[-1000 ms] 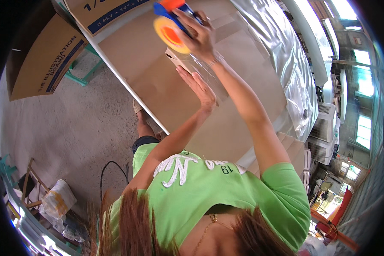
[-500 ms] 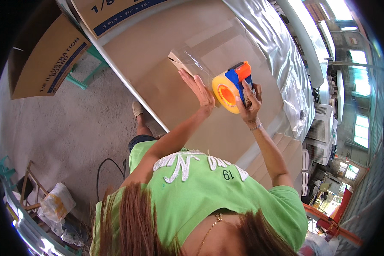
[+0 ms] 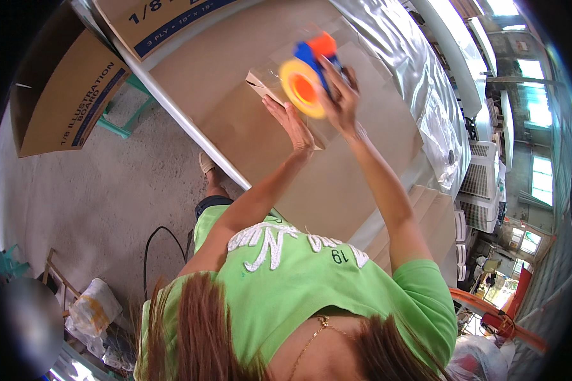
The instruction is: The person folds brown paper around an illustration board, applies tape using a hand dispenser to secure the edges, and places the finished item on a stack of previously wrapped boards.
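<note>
My right hand (image 3: 342,95) grips a tape dispenser (image 3: 305,87) by its handle; it has a blue and orange body with a thick yellow roll, and is somewhat blurred. The dispenser is over a cardboard box (image 3: 260,84) on the table. Against the box's near left side lies my left hand (image 3: 292,124), flat, with its fingers stretched out. Part of the box is hidden behind the dispenser and my hands.
Brown cardboard covers the table (image 3: 235,140). A large printed carton (image 3: 165,22) stands at its far left, and another carton (image 3: 70,95) is beyond the table's left edge near a green stool (image 3: 124,114). Crumpled silvery plastic sheeting (image 3: 419,82) lies along the right.
My right hand has moved the tape dispenser up and to the left, across the box. My left hand stays nearly in place against the box's side.
</note>
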`<state>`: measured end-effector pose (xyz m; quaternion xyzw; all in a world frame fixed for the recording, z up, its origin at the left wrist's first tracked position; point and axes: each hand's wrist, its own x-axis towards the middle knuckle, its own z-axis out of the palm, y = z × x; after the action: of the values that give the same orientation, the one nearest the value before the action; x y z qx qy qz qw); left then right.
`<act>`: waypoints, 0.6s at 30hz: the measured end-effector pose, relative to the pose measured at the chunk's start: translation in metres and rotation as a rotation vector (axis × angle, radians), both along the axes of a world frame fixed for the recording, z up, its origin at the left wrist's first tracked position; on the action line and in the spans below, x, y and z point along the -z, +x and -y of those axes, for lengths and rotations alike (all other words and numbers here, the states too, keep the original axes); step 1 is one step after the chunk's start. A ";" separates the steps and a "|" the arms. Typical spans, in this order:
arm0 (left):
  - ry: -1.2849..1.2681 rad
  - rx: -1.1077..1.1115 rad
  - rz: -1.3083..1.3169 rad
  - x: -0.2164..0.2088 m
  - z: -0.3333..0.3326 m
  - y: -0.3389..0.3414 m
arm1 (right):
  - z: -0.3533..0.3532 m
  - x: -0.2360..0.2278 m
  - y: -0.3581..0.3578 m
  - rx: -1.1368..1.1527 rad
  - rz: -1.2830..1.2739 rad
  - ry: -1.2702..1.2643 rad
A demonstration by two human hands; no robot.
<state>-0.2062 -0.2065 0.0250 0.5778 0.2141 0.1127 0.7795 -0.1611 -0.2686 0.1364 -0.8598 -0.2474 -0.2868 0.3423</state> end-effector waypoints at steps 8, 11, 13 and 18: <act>0.036 0.132 0.011 -0.003 -0.018 -0.005 | 0.039 -0.002 -0.051 0.129 -0.091 -0.054; 0.026 0.168 0.023 -0.004 -0.014 -0.010 | -0.009 0.006 0.014 0.013 0.085 0.042; -0.014 0.171 0.036 -0.006 -0.022 -0.010 | -0.054 0.006 0.057 -0.023 0.136 0.070; 0.013 0.167 0.032 -0.006 -0.032 -0.011 | -0.079 -0.001 0.082 -0.042 0.028 0.028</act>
<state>-0.2176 -0.1742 0.0307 0.5968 0.1517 0.0578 0.7858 -0.0791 -0.1899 0.1376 -0.8454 -0.2664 -0.2951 0.3568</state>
